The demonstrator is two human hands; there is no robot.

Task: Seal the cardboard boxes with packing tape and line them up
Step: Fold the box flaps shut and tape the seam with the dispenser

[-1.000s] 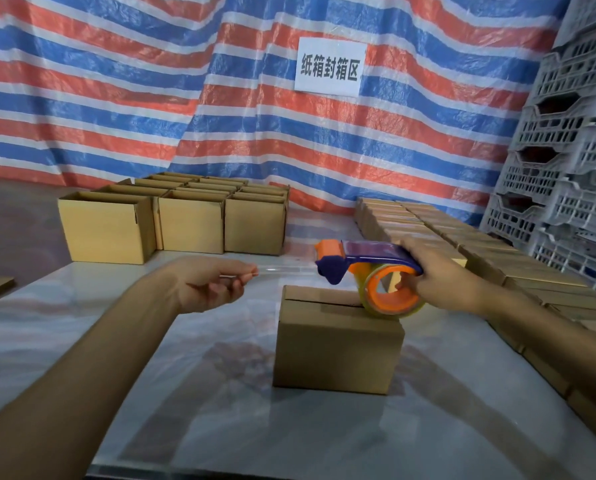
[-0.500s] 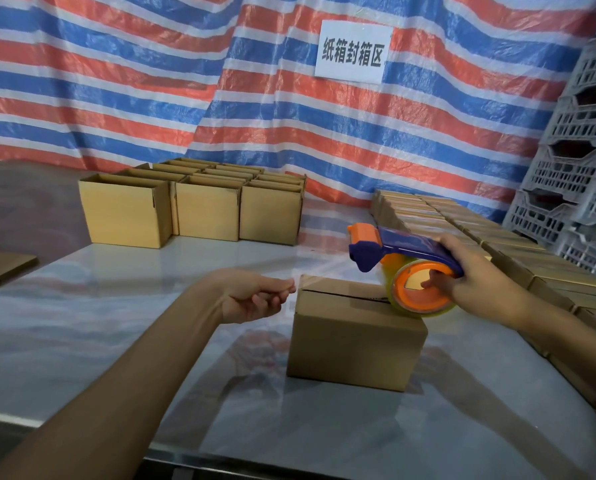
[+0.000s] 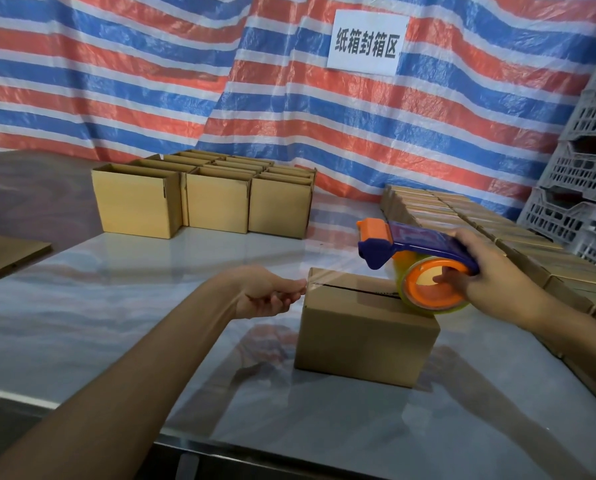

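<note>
- A striped tarpaulin (image 3: 151,81) hangs behind everything, with a white paper sign (image 3: 367,39) on it. Grey plastic crates (image 3: 584,185) are stacked at the far right.
- The pale, glossy surface (image 3: 116,306) carries all the boxes. A flat cardboard sheet (image 3: 5,254) lies off its left edge.
- A long row of closed boxes (image 3: 462,216) runs along the right edge of the surface, just behind the right arm. This looks like the line the finished box will join.
- A block of open-topped boxes (image 3: 203,199) stands at the far left of the surface, well apart from the work.
- The cardboard box (image 3: 362,337) being sealed sits near the middle, between the two hands, with its flaps folded shut.
- The tape dispenser (image 3: 417,251) hangs over the box's right end. Its roll is at the top right corner, but I cannot tell if it touches.
- The right hand (image 3: 487,271) has its grip clenched around the dispenser, fingers in the orange hub.
- The left hand (image 3: 268,292) is at the box's top left edge, its grip pinching the free tape end.
- The clear tape strip (image 3: 338,268) is stretched between the hands, sloping up to the dispenser.
- The seam (image 3: 355,290) runs left to right, almost directly under the strip, so the next move likely lowers the tape straight down. Nothing stands in the way.
</note>
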